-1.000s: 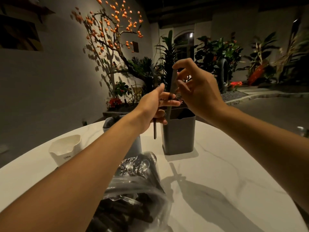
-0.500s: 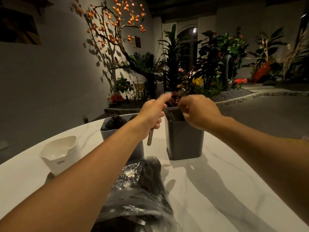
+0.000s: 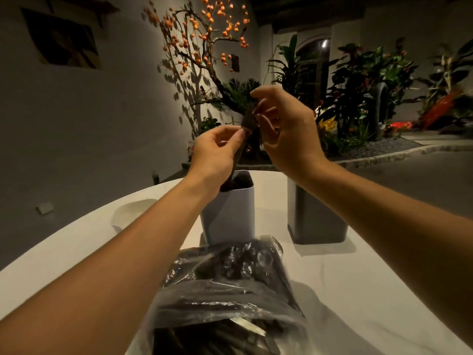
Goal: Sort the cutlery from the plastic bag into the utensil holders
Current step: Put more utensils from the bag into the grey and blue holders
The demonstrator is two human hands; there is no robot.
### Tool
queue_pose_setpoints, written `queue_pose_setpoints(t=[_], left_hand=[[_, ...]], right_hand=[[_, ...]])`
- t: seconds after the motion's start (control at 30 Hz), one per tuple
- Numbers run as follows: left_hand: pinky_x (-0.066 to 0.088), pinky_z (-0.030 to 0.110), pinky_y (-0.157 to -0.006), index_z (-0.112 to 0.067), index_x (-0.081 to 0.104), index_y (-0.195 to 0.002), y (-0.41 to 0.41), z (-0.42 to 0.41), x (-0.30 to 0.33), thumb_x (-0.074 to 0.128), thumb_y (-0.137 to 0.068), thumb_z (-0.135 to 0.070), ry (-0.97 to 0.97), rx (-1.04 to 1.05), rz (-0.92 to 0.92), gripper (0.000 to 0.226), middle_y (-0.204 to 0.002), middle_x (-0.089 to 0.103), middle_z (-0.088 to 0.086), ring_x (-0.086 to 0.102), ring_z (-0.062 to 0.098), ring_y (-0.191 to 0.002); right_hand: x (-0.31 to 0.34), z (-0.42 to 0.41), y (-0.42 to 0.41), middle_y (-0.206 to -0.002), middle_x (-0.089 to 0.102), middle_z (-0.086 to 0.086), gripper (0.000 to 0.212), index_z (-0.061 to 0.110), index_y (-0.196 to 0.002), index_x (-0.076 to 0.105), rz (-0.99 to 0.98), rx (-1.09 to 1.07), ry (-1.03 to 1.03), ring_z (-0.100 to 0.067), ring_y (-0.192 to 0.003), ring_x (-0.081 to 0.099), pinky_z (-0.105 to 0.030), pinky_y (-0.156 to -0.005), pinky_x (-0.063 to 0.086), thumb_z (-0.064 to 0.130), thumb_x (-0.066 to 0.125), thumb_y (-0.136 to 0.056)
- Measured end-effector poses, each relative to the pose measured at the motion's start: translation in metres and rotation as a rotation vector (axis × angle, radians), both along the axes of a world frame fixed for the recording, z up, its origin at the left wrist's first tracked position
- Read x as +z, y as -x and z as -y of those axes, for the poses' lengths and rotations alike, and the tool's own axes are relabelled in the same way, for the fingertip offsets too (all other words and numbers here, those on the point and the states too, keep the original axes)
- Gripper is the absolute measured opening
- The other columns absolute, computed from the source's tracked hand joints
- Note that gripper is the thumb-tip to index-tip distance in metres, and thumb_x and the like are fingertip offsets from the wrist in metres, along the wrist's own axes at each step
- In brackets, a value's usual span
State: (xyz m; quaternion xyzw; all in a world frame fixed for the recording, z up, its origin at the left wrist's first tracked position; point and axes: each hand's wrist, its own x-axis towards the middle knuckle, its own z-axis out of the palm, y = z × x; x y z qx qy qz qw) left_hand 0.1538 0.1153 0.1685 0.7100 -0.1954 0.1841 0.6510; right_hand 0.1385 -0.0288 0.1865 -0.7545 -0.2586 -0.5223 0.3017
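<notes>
Both hands raised mid-frame above the holders. Left hand (image 3: 217,152) pinches a dark fork (image 3: 247,122) by the neck, tines up. Right hand (image 3: 286,131) fingers curled at the fork head; contact unclear, blurred. Light holder (image 3: 230,213) sits centre on the white table (image 3: 371,290), dark cutlery inside. Dark holder (image 3: 316,219) just right. Plastic bag (image 3: 225,290) of cutlery lies at bottom centre. White cup (image 3: 130,213) left.
</notes>
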Motion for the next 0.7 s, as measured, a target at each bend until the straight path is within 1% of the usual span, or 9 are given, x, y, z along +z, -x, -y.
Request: queue_pose_setpoints(t=[0.13, 0.27, 0.33, 0.4, 0.47, 0.5, 0.57, 0.63, 0.7], left_hand=[[0.058, 0.042, -0.093, -0.021, 0.074, -0.098, -0.004, -0.027, 0.003, 0.064, -0.096, -0.018, 0.096, 0.005, 0.019, 0.011, -0.100, 0.075, 0.001, 0.070, 0.023, -0.101], [0.058, 0.043, -0.093, -0.022, 0.075, -0.098, -0.017, -0.044, -0.007, 0.066, -0.095, -0.013, 0.038, 0.049, -0.016, 0.013, -0.099, 0.076, 0.000, 0.072, 0.022, -0.100], [0.056, 0.044, -0.096, -0.025, 0.074, -0.099, -0.026, -0.053, -0.019, 0.067, -0.094, -0.007, -0.049, 0.088, -0.047, 0.020, -0.100, 0.075, -0.001, 0.070, 0.020, -0.102], [0.055, 0.044, -0.098, -0.025, 0.070, -0.105, -0.031, -0.062, -0.029, 0.063, -0.093, 0.002, -0.089, 0.149, -0.070, 0.030, -0.103, 0.072, 0.000, 0.067, 0.019, -0.105], [0.054, 0.044, -0.100, -0.020, 0.065, -0.110, -0.031, -0.070, -0.032, 0.050, -0.094, 0.009, -0.058, 0.211, -0.105, 0.036, -0.103, 0.067, 0.001, 0.063, 0.020, -0.108], [0.053, 0.042, -0.100, -0.018, 0.063, -0.111, -0.028, -0.074, -0.031, 0.044, -0.095, 0.010, -0.040, 0.236, -0.123, 0.038, -0.102, 0.065, 0.001, 0.062, 0.020, -0.108], [0.056, 0.036, -0.093, -0.015, 0.062, -0.111, -0.019, -0.082, -0.029, 0.039, -0.096, 0.010, -0.014, 0.249, -0.139, 0.037, -0.098, 0.065, 0.002, 0.063, 0.018, -0.102], [0.057, 0.028, -0.076, -0.013, 0.061, -0.109, -0.005, -0.087, -0.026, 0.041, -0.098, 0.006, -0.006, 0.231, -0.137, 0.030, -0.093, 0.065, 0.004, 0.064, 0.017, -0.090], [0.054, 0.026, -0.061, -0.012, 0.060, -0.103, 0.016, -0.089, -0.026, 0.043, -0.098, 0.003, 0.011, 0.187, -0.142, 0.023, -0.084, 0.063, 0.007, 0.062, 0.017, -0.074]], right_hand=[[0.003, -0.027, -0.012, -0.109, 0.066, -0.013, 0.035, 0.000, -0.123, 0.056, 0.117, 0.019, 0.004, -0.018, -0.093, 0.067, -0.029, -0.077, 0.060, 0.002, 0.065, -0.089], [-0.005, -0.045, -0.020, -0.114, 0.064, -0.008, 0.034, 0.004, -0.117, 0.060, 0.090, 0.008, 0.074, -0.010, -0.090, 0.062, -0.025, -0.075, 0.059, 0.020, 0.054, -0.087], [-0.020, -0.049, -0.028, -0.111, 0.065, -0.006, 0.030, 0.009, -0.115, 0.061, -0.017, -0.023, 0.172, -0.014, -0.091, 0.064, -0.030, -0.075, 0.060, 0.018, 0.057, -0.087], [-0.039, -0.051, -0.035, -0.110, 0.066, -0.004, 0.024, 0.015, -0.112, 0.063, -0.213, -0.120, 0.413, -0.021, -0.097, 0.064, -0.038, -0.080, 0.058, 0.008, 0.063, -0.089], [-0.052, -0.051, -0.034, -0.121, 0.062, -0.004, 0.026, 0.020, -0.115, 0.068, -0.442, -0.162, 0.582, -0.023, -0.113, 0.058, -0.041, -0.095, 0.053, 0.006, 0.062, -0.093], [-0.053, -0.051, -0.031, -0.129, 0.058, -0.003, 0.029, 0.021, -0.120, 0.068, -0.514, -0.164, 0.570, -0.023, -0.121, 0.052, -0.040, -0.101, 0.048, 0.007, 0.061, -0.094], [-0.048, -0.051, -0.022, -0.135, 0.051, -0.001, 0.036, 0.020, -0.128, 0.064, -0.569, -0.148, 0.409, -0.021, -0.124, 0.047, -0.038, -0.104, 0.045, 0.007, 0.058, -0.096], [-0.039, -0.051, -0.010, -0.126, 0.053, -0.001, 0.030, 0.018, -0.121, 0.067, -0.585, -0.137, 0.276, -0.021, -0.115, 0.051, -0.038, -0.099, 0.048, 0.006, 0.056, -0.095], [-0.034, -0.054, 0.005, -0.114, 0.057, 0.001, 0.022, 0.017, -0.111, 0.070, -0.567, -0.134, 0.260, -0.019, -0.105, 0.056, -0.038, -0.092, 0.052, 0.009, 0.058, -0.094]])
